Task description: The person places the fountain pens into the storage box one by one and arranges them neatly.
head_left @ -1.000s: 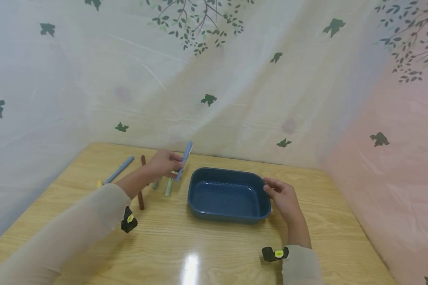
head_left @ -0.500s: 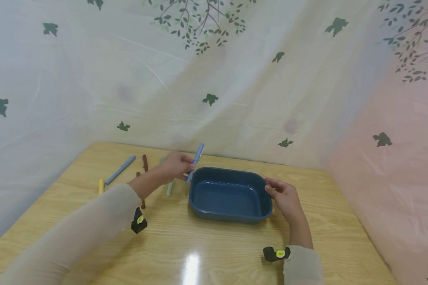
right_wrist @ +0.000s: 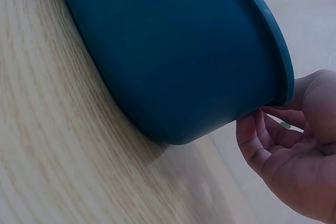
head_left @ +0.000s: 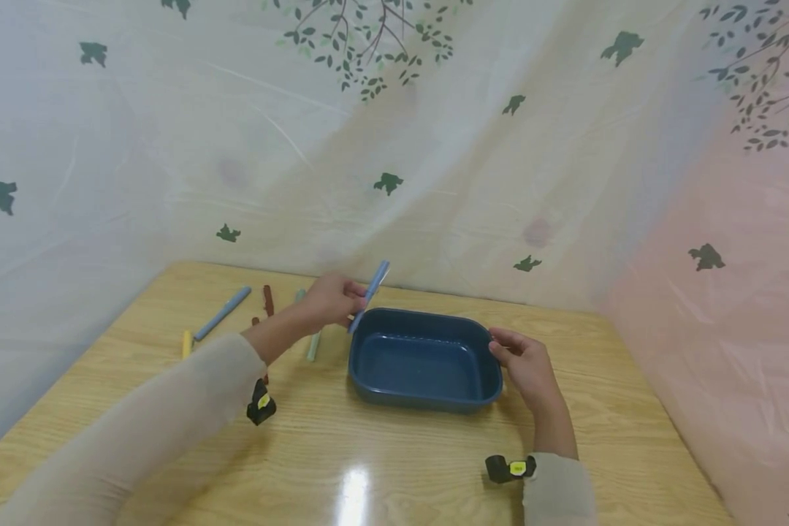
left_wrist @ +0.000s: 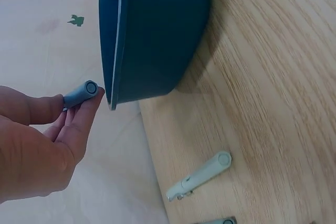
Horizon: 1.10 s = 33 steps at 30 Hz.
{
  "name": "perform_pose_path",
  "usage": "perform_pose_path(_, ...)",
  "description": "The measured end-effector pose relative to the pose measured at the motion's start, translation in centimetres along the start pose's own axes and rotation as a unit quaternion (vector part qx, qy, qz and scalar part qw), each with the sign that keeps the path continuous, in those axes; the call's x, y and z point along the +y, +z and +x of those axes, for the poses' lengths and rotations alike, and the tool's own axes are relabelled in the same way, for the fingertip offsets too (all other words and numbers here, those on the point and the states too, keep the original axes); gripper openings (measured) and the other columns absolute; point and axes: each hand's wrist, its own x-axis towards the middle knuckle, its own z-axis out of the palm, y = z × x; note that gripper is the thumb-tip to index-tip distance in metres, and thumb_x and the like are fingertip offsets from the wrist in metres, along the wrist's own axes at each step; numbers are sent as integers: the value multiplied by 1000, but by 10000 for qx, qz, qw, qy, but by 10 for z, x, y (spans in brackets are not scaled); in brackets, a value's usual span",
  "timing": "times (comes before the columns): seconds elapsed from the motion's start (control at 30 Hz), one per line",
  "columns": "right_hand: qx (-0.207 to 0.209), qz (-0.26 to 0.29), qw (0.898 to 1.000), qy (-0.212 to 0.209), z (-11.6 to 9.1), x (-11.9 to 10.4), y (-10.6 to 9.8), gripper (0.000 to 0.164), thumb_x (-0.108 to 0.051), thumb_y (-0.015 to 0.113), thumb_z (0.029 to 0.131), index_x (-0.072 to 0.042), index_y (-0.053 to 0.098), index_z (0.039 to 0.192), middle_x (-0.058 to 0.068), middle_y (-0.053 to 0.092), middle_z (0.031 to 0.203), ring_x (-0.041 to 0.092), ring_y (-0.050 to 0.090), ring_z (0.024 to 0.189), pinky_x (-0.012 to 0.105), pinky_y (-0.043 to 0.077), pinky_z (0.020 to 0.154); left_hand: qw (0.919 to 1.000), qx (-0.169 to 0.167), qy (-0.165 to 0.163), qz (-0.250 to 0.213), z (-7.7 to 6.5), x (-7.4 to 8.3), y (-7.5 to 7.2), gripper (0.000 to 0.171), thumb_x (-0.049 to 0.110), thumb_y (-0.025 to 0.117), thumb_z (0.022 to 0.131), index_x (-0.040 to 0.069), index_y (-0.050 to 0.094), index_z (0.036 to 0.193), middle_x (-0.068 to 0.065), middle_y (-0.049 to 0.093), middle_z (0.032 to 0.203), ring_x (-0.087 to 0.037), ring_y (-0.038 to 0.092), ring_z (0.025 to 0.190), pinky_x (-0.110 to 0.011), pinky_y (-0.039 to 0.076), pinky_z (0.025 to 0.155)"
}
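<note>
My left hand (head_left: 334, 301) pinches a light blue pen (head_left: 376, 281) between thumb and fingers, slanted upward at the left rim of a dark blue rectangular basin (head_left: 424, 402). In the left wrist view the round end of the pen (left_wrist: 84, 94) shows close beside the basin rim (left_wrist: 116, 61). At the opposite end, my right hand (head_left: 524, 369) grips the basin's rim. From the right wrist, the fingers (right_wrist: 251, 137) sit against the outer wall just under the rim, and the thumb is partly hidden behind it. The basin's inside shows bare in the head view.
Left of the basin on the wooden table (head_left: 394, 467) lie a pale green pen (head_left: 313, 347), a blue pen (head_left: 222, 313), a yellow one (head_left: 187, 343) and a brown one (head_left: 267, 299), some partly behind my left arm. A patterned curtain (head_left: 434, 183) borders the table.
My left hand has carried the light blue pen rightward, from above the other pens to the basin's left rim. The right hand has kept its grip on the rim.
</note>
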Motion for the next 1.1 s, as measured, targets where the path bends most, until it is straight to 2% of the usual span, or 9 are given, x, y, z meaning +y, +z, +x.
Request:
perform_pose_path(0.17,-13,-16,10000,-30,-1,-1,0,39,-20,58,107,-10,59,144,12,57,140,26,58,126,33,52,104,9999,-46,-19,-163,3,2,6,29,-3,57,102,-14,59,128,-30,65,121,-40,68,109,-41,64,80)
perform_pose_path(0.3,-8,-27,10000,-14,-1,0,0,39,-20,58,106,-11,59,144,12,58,140,25,58,126,31,53,102,9996,-84,-72,-279,4,3,12,27,-3,57,102,-13,60,127,-29,66,120,-37,70,105,-41,64,80)
perform_pose_path(0.57,6,8,10000,4,0,1,0,38,-19,57,107,-10,59,144,12,57,141,25,57,126,32,53,103,9981,-195,-71,-572,10,2,29,30,-3,57,102,-13,59,130,-31,66,123,-43,68,110,-41,65,77)
perform_pose_path(0.87,-17,26,10000,-53,0,1,1,38,-19,59,106,-9,60,143,13,58,139,24,58,123,20,54,91,9965,-331,-52,-761,16,1,49,30,-4,58,101,-13,59,129,-32,65,124,-44,67,110,-41,65,77)
perform_pose_path(1.1,-15,26,10000,-33,0,0,1,38,-20,59,106,-9,60,143,14,58,139,26,58,123,21,54,91,9927,-535,-178,-1064,21,0,62,31,-4,57,102,-13,58,131,-33,63,123,-45,65,112,-44,64,80)
